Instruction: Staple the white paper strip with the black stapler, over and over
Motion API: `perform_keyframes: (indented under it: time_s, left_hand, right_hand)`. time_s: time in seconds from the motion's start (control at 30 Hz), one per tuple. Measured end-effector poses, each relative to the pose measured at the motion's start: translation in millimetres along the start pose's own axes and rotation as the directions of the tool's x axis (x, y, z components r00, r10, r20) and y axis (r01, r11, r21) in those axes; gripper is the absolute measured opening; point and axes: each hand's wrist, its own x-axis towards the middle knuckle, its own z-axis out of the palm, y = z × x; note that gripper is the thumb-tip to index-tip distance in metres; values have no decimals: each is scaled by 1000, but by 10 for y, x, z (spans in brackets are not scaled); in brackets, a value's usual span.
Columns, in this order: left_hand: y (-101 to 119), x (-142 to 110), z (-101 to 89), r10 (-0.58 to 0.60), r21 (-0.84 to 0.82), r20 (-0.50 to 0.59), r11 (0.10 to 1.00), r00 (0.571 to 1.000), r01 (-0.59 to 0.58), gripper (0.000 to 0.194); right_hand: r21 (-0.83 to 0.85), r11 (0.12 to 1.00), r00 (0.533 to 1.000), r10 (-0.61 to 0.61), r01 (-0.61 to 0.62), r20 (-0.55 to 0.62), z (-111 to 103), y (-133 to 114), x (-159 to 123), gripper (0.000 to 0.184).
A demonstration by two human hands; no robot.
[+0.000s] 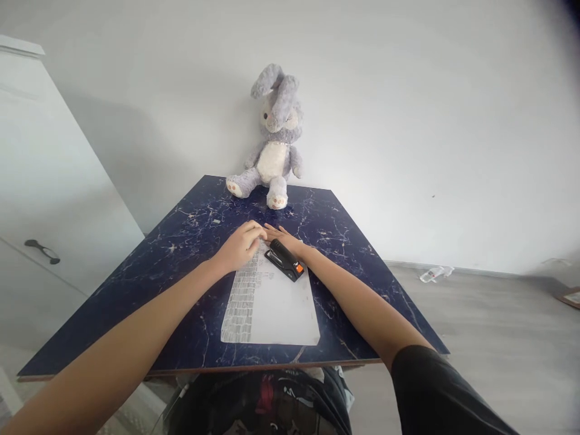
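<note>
A sheet of paper lies flat on the dark blue marbled table, with printed or drawn grey rows down its left side. On its upper part rests a black stapler with an orange part at its near end. Over the paper's top left corner, my left hand is closed with fingertips pinched together; what they grip, if anything, is too small to make out. My right hand lies flat at the paper's far edge, just beyond the stapler, its fingers stretched out and almost meeting my left fingertips.
A grey plush rabbit sits at the table's far edge against the white wall. To the left stands a white cabinet with a dark handle. A clear plastic item lies on the floor at right.
</note>
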Motion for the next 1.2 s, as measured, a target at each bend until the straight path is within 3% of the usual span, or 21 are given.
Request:
perform_keyframes:
  time_s: [0.07,0.13,0.2,0.23,0.27,0.3,0.37,0.43,0.5,0.57,0.67,0.77,0.87,0.93,1.03,1.2]
  left_hand:
    - [-27,-30,41,8,-22,120,1000,993,-5,24]
    - [-60,-62,69,-13,-28,200,999,980,19,32]
    - [-96,-85,94,-57,-23,259,998,964,65,51]
    - [-116,-91,108,-71,-19,292,997,954,80,62]
    - [-137,-93,124,-78,-15,327,996,942,88,70]
    - [-160,-93,142,-81,-10,359,996,930,91,76]
    - [-206,-90,176,-88,-18,402,994,912,103,78]
    - [-245,-92,202,-111,-48,403,989,908,143,81]
    - [-260,-100,212,-142,-88,378,978,915,188,87]
    - [-245,-107,206,-169,-124,361,966,917,227,91]
    - [-180,-96,180,-199,-174,338,947,920,269,99]
    - [-114,-69,162,-225,-168,311,943,923,286,93]
    - [-82,-53,160,-249,-138,312,943,917,303,81]
    - [-75,-51,163,-262,-138,310,939,914,316,81]
    - [-77,-54,163,-270,-146,306,934,913,326,81]
    - [-161,-58,150,-243,-273,309,904,919,330,86]
  right_hand:
    - [55,998,998,8,-5,-55,-5,-36,37,55]
    - [117,993,977,55,-31,-206,-76,-81,47,49]
    - [206,971,907,190,-118,-375,-220,-134,-26,41]
    - [270,949,877,265,-164,-400,-310,-169,-103,40]
    - [333,921,864,330,-205,-381,-402,-213,-204,42]
    - [388,895,892,345,-219,-293,-488,-269,-323,45]
    - [426,887,964,244,-178,-105,-614,-411,-579,43]
    - [353,928,991,133,-120,-13,-655,-567,-794,45]
    - [260,962,996,90,-82,-19,-619,-684,-909,40]
    - [219,973,990,92,-68,-102,-547,-723,-913,27]
    - [291,955,962,135,-61,-239,-467,-640,-811,31]
    - [557,827,962,205,-73,-179,-444,-482,-755,44]
    - [830,550,965,256,-95,-59,-412,-353,-787,44]
    - [907,410,954,297,-94,-36,-381,-311,-809,42]
    - [937,334,942,336,-105,-15,-360,-316,-807,36]
    - [939,312,950,311,-142,41,-406,-370,-790,40]
